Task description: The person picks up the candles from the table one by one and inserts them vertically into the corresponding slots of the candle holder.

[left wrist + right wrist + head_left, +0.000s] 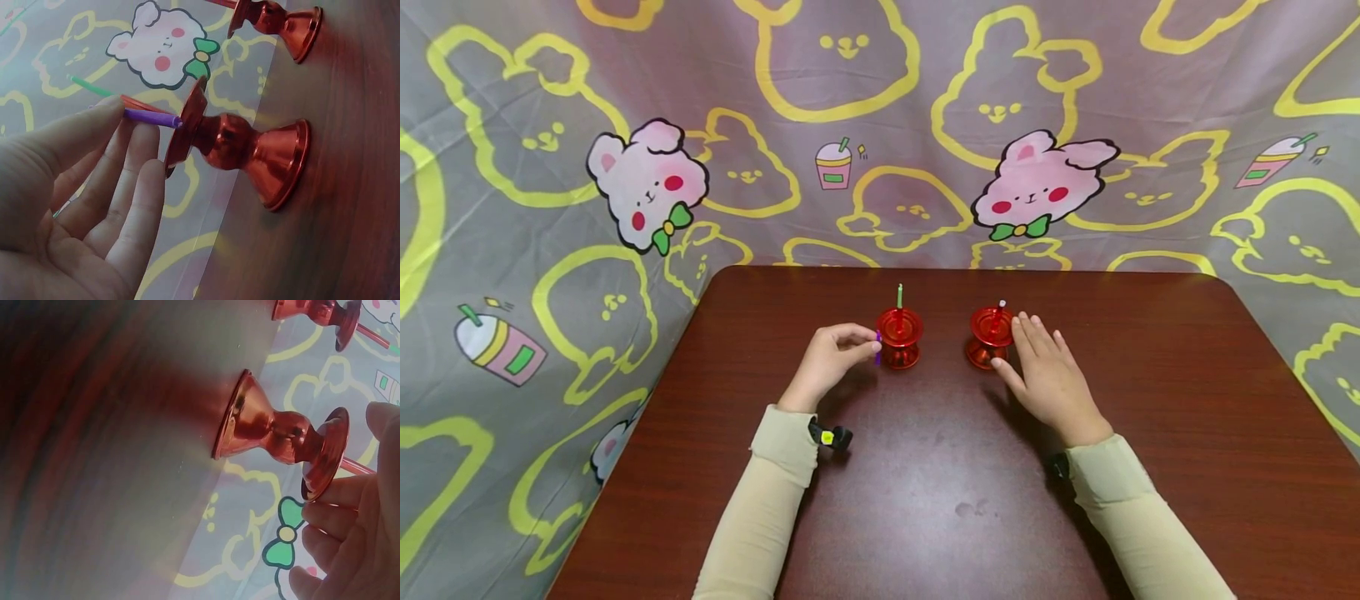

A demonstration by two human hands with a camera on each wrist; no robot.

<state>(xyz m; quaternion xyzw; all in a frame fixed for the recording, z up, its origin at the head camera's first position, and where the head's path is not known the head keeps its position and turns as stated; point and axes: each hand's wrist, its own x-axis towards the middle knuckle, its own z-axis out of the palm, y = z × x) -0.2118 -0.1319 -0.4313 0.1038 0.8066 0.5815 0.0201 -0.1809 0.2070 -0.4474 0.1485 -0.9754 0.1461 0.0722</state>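
Two shiny red candle holders stand upright on the table. The left holder [902, 358] bears a thin green candle [900, 295]; a short pale-tipped stick [1002, 305] rises from the right holder [983, 354]. Between thumb and fingertips my left hand [827, 362] pinches a slim purple candle [153, 117], right beside the left holder's dish. My right hand [1051, 379] has its fingers extended, with fingertips at the rim of the right holder's dish [328, 456]. Its thumb reaches toward that holder's near side.
The dark brown table [925, 517] has rounded far corners. Behind it and along its left side hangs a grey curtain [910, 142] printed with cartoon rabbits. A small black device [833, 436] is strapped at the left wrist.
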